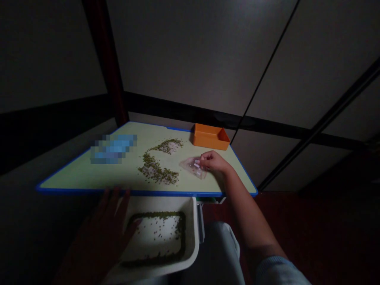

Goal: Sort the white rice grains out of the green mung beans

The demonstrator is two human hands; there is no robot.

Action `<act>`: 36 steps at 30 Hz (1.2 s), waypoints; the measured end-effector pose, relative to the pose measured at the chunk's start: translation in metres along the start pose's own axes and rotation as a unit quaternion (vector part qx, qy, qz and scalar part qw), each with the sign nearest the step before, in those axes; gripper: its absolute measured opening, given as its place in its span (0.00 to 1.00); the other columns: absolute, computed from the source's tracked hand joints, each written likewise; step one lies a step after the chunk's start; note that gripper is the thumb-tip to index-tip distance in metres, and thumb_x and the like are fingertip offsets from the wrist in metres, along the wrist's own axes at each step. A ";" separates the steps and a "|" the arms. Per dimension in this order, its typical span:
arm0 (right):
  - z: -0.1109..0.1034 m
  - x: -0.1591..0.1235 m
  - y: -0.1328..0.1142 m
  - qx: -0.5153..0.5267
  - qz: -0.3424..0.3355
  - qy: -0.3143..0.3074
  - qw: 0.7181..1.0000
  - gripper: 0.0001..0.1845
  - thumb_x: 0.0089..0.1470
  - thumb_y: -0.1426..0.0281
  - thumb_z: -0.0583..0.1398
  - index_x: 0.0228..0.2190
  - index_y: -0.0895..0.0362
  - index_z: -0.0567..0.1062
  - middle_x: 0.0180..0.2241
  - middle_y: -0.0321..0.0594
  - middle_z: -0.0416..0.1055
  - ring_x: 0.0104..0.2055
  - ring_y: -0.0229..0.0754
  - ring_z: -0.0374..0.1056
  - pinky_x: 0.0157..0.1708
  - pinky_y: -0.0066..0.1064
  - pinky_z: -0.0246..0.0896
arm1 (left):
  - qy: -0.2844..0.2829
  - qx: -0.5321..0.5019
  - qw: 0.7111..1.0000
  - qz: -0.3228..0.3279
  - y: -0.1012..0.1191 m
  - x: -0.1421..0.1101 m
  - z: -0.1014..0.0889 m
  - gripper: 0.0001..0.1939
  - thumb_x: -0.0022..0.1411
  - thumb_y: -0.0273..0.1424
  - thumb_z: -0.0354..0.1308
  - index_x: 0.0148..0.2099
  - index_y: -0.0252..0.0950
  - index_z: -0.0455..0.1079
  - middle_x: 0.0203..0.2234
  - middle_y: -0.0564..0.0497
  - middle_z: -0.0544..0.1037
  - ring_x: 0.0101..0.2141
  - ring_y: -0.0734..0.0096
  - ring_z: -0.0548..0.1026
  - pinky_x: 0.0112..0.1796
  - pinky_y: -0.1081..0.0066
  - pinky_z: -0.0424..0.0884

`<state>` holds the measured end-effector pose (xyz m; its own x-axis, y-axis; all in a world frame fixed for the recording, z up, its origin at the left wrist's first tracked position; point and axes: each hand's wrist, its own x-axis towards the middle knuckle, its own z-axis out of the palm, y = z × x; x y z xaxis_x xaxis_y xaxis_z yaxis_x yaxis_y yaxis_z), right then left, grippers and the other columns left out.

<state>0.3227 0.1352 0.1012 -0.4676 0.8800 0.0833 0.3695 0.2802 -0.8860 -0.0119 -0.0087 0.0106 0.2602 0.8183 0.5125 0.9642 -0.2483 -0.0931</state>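
Note:
My right hand [212, 161] is closed in a pinch at a small clear, roughly triangular dish or bag [190, 166] on the table. A few pale bits show in it, just beside my fingertips; what the fingers pinch is too small to make out. To its left, small green bean-like grains mixed with paler ones lie in a near heap [156, 171] and a far heap [168, 146]. My left hand [101, 225], in deep shadow, is open with fingers apart over the left side of the white drawer [191, 237]. Green grains [180, 227] line the drawer's edges, with others scattered on its floor.
An orange open box [208, 137] stands at the table's back right. A blurred-out blue item [114, 148] lies at the left. The pale tabletop [83, 174] has a blue rim, and the drawer juts out below it. Panelled walls [190, 51] rise close behind.

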 end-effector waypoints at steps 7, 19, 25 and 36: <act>0.009 0.005 0.006 -0.041 0.051 -0.047 0.997 0.16 0.42 0.62 0.63 0.16 0.61 0.69 0.12 0.30 0.59 0.15 0.29 0.51 0.17 0.23 0.43 | 0.040 -0.010 0.999 0.007 0.004 -0.002 0.005 0.39 0.58 0.45 0.40 0.66 0.30 0.37 0.63 0.29 0.49 0.62 0.42 0.51 0.52 0.44 0.58; 0.031 -0.017 0.005 0.007 0.054 0.093 0.994 0.20 0.44 0.56 0.60 0.15 0.58 0.63 0.12 0.31 0.60 0.14 0.30 0.52 0.15 0.24 0.43 | -0.025 -0.045 0.999 -0.017 0.005 0.004 -0.006 0.35 0.55 0.44 0.42 0.61 0.29 0.55 0.62 0.36 0.56 0.62 0.49 0.52 0.53 0.48 0.56; 0.055 -0.031 0.010 0.040 0.044 0.248 0.967 0.22 0.45 0.52 0.58 0.16 0.56 0.61 0.13 0.29 0.55 0.15 0.30 0.49 0.16 0.24 0.43 | -0.029 -0.048 0.998 -0.004 0.002 0.004 -0.006 0.34 0.57 0.43 0.40 0.62 0.32 0.52 0.64 0.38 0.51 0.64 0.52 0.47 0.54 0.47 0.54; 0.061 -0.028 0.000 -0.023 0.037 0.265 0.963 0.17 0.41 0.59 0.58 0.14 0.57 0.62 0.14 0.29 0.56 0.19 0.30 0.50 0.20 0.24 0.44 | -0.100 -0.028 0.995 -0.003 0.003 0.009 -0.024 0.34 0.58 0.43 0.40 0.64 0.32 0.46 0.65 0.39 0.47 0.64 0.54 0.45 0.56 0.47 0.53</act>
<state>0.2864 0.0875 0.0706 0.0318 0.9668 0.2535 0.4271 0.2162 -0.8780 -0.0075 -0.0143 0.0350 0.2652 0.9052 0.3321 0.9628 -0.2671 -0.0409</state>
